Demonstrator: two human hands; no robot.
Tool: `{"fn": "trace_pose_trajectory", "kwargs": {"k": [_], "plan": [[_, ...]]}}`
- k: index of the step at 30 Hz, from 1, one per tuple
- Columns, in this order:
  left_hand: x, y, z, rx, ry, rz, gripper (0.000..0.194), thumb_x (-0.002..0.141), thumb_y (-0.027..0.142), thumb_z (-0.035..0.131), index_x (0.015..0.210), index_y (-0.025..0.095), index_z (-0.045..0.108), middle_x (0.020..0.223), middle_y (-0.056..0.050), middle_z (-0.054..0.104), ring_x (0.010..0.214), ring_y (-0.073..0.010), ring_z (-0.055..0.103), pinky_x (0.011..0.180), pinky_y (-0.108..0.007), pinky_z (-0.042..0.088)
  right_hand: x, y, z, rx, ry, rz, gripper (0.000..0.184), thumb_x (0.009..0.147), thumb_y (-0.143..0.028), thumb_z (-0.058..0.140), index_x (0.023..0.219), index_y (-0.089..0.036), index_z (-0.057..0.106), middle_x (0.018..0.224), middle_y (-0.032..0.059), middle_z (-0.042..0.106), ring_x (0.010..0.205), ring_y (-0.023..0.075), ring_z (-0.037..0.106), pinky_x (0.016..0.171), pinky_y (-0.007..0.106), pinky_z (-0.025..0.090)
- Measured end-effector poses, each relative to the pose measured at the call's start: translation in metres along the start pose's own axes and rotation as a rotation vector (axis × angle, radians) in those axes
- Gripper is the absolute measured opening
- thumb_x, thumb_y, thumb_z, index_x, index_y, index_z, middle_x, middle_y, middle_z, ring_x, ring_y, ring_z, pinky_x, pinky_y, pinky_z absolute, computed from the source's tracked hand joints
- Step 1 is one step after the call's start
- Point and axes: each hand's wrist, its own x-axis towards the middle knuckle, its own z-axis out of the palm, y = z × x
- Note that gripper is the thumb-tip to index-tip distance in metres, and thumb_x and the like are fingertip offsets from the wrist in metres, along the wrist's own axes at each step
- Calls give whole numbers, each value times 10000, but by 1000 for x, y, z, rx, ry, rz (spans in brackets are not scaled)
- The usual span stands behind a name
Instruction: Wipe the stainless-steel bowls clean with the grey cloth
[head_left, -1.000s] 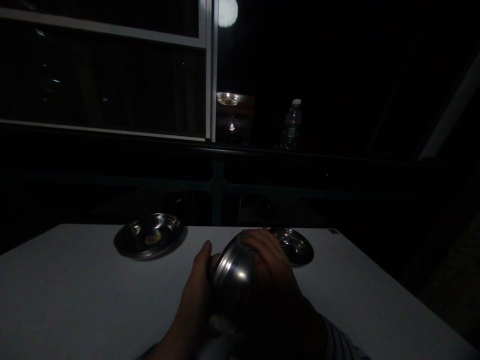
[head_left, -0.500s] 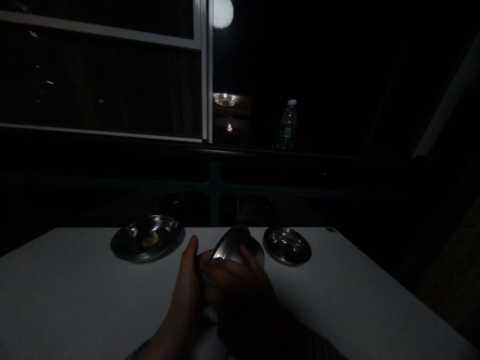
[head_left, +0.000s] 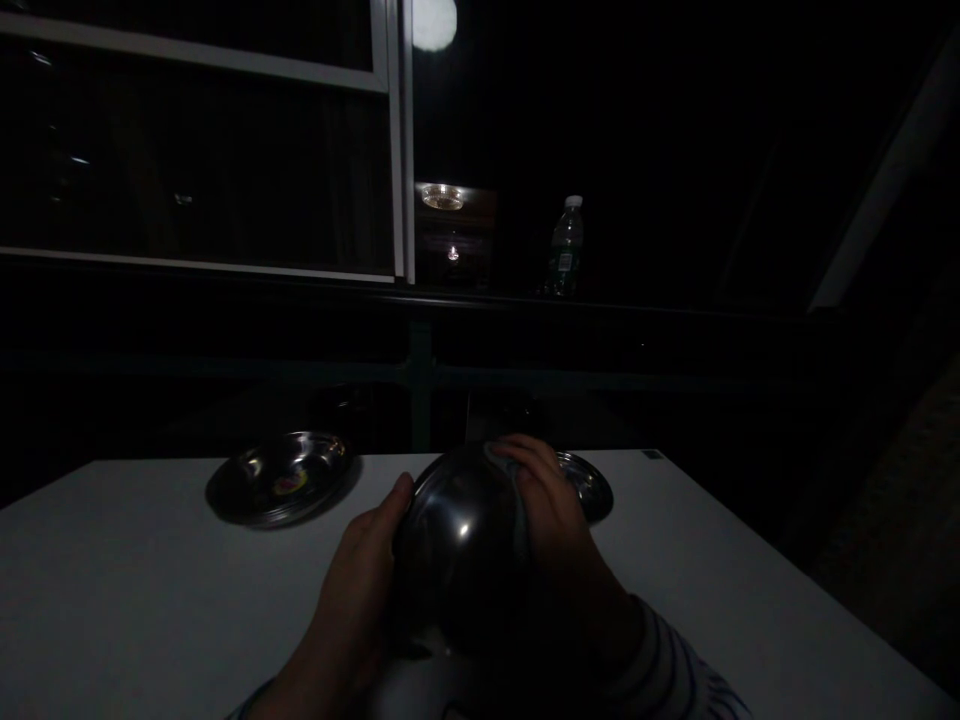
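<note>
A shiny metal bowl (head_left: 459,545) is held up in front of me, a rounded, smooth face turned my way. My left hand (head_left: 361,570) grips its left side, thumb up along the rim and the other fingers mostly hidden behind. On the right side, my right hand (head_left: 559,520) presses what looks like a thin greyish cloth (head_left: 519,490) against the metal. Beyond that hand, a small steel dish (head_left: 589,485) lies partly covered from sight. To the left rests a wider steel dish (head_left: 281,480) with a yellow and red sticker inside, perhaps several stacked.
The white table (head_left: 150,600) spans the lower view, its far edge just past the dishes. A plastic bottle (head_left: 567,250) with a white cap stands on the ledge behind. A white window frame (head_left: 401,150) is at upper left. The room is very dark.
The bowl has turned to show its broad rounded face. My right hand has moved from in front of it up to its right side, now partly covering the small dish.
</note>
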Motion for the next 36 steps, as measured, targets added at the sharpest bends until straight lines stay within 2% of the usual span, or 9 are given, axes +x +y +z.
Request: {"fn": "trace_pose_trajectory", "kwargs": {"k": [6, 8, 12, 16, 20, 25, 28, 32, 36], "plan": [[3, 11, -1, -226, 126, 51, 106, 715, 281, 646, 696, 181, 677, 565, 22, 667, 481, -130, 615, 462, -217, 495, 3, -2, -1, 163, 97, 90, 296, 871, -211, 348, 1001, -206, 614, 1084, 44, 580, 1051, 149, 521, 899, 287, 417], [2, 16, 0, -289, 143, 78, 121, 765, 239, 589, 707, 180, 678, 603, 16, 687, 509, -129, 632, 476, -214, 509, 4, -4, -2, 203, 131, 103, 292, 865, -212, 357, 1005, -217, 612, 1082, 33, 583, 1046, 143, 527, 886, 275, 427], [1, 21, 0, -375, 100, 105, 209, 819, 220, 508, 722, 162, 685, 595, 1, 693, 462, -124, 620, 482, -223, 525, 1, -9, -3, 244, 179, 74, 292, 868, -226, 368, 1042, -241, 602, 1119, 17, 572, 1072, 143, 516, 897, 273, 424], [2, 21, -3, -431, 71, 68, 215, 812, 220, 515, 697, 146, 681, 577, -17, 695, 456, -137, 626, 517, -243, 542, -4, -14, 0, 244, 237, 31, 291, 878, -260, 367, 1070, -255, 586, 1147, 15, 554, 1093, 160, 499, 907, 299, 414], [3, 21, -4, -469, 63, 47, 194, 795, 224, 535, 688, 141, 674, 562, -25, 692, 487, -158, 643, 575, -274, 554, -8, -14, 4, 175, 259, 3, 327, 891, -297, 331, 1141, -228, 530, 1187, 52, 521, 1126, 198, 472, 930, 358, 385], [8, 18, -3, -495, -3, 41, 167, 786, 199, 525, 790, 125, 675, 639, -49, 708, 611, -185, 672, 672, -299, 545, -15, -7, 10, -75, 263, -204, 383, 903, -243, 285, 1264, -241, 413, 1263, 70, 445, 1173, 197, 420, 917, 360, 385], [9, 16, -1, -517, -2, -23, 195, 794, 197, 490, 790, 115, 668, 642, -58, 703, 638, -190, 670, 661, -295, 539, -19, -8, 16, -270, 256, -334, 428, 887, -193, 270, 1307, -208, 354, 1288, 98, 411, 1216, 211, 369, 976, 415, 338], [10, 16, 2, -516, 88, -35, 225, 795, 185, 461, 695, 113, 649, 570, -55, 676, 537, -163, 636, 524, -250, 514, -21, -14, 27, -459, 210, -516, 399, 846, -114, 279, 1215, -154, 423, 1160, 108, 515, 1187, 201, 415, 1038, 452, 280], [12, 15, 3, -534, 110, -60, 235, 794, 169, 455, 622, 126, 610, 507, -29, 640, 457, -142, 597, 463, -243, 490, -26, -13, 36, -577, 143, -663, 319, 863, -210, 353, 1155, -164, 474, 1084, 91, 597, 1142, 187, 480, 1078, 418, 242]]}}
